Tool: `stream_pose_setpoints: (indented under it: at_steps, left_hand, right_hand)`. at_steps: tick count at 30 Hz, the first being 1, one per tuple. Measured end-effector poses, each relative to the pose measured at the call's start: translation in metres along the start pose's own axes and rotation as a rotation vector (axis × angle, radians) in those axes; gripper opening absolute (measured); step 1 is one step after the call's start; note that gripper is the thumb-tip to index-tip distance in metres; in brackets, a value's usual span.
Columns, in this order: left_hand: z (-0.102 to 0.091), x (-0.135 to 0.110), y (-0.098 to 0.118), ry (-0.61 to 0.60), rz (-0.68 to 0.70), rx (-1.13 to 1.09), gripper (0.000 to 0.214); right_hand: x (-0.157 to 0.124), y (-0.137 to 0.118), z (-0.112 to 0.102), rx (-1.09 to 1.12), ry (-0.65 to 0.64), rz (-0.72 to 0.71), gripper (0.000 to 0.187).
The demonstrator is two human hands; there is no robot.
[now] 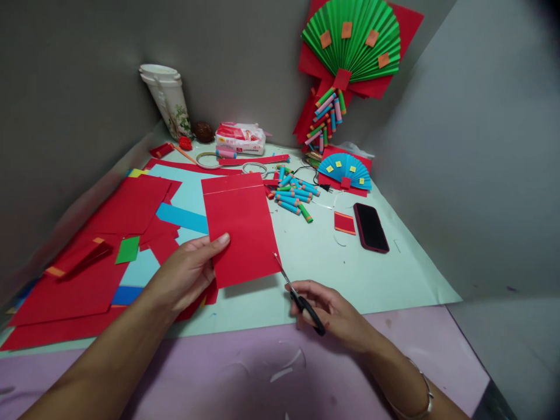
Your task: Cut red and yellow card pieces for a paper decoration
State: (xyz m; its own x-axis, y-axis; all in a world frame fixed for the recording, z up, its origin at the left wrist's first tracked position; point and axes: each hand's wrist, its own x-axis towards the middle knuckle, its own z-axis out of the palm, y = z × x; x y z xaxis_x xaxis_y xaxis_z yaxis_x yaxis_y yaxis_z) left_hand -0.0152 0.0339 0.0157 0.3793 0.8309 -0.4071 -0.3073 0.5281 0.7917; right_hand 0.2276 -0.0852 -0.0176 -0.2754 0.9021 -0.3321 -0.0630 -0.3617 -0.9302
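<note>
My left hand (192, 271) grips a sheet of red paper (242, 230) by its left edge, thumb on top and fingers underneath. A pale line runs across the paper near its far end. In my right hand (324, 309) is a pair of scissors (301, 300) with black handles. Their blades lie at the paper's lower right corner, one blade tip showing over the paper. Whether the blades are fully closed is hard to see. Left of the paper, red sheets (126, 204), a blue strip (182, 217) and a green piece (127, 250) lie spread about.
Several rolled paper tubes (289, 195) lie beyond the red paper. A phone (371, 227) and a small red piece (345, 223) rest at right. Behind stand a white cup (168, 102), a tissue pack (240, 139), a blue fan (345, 172) and a green fan (354, 44).
</note>
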Motion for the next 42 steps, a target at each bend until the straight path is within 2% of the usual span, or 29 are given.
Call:
stream_pose_setpoints:
  at_steps: [22,29,42]
  left_hand:
    - [-0.002,0.001,0.0,0.014,0.002,0.015,0.014]
    - [-0.003,0.001,-0.001,0.008,-0.003,-0.004,0.015]
    - [-0.005,0.003,-0.001,-0.001,-0.018,-0.03,0.015]
  right_hand:
    - [0.002,0.01,-0.001,0.063,0.003,-0.022,0.044]
    - [0.001,0.013,-0.004,0.072,-0.035,-0.057,0.038]
    - [-0.001,0.009,-0.007,0.093,-0.036,-0.018,0.039]
